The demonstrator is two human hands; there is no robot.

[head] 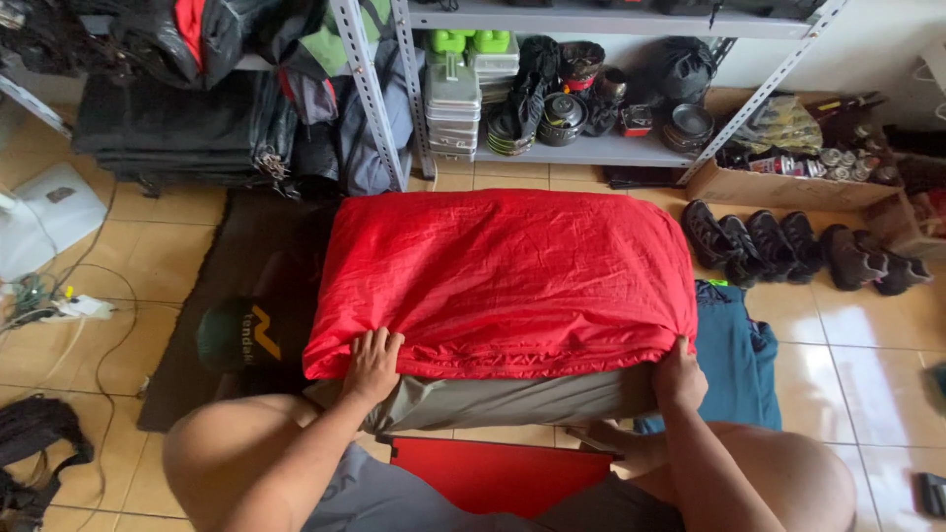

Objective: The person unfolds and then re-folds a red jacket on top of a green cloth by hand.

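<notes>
Red fabric [503, 281], folded into a thick rectangular pad, lies on the tiled floor [857, 345] just ahead of the person's knees, over a grey layer [493, 399] that shows along its near edge. The left hand [372, 365] presses flat on the near left corner, fingers spread, clasping nothing. The right hand [680, 374] curls closed on the near right corner. By the look of it this is a fold being squared (edges nearly aligned); the next move calls for both corners moving evenly together.
</notes>
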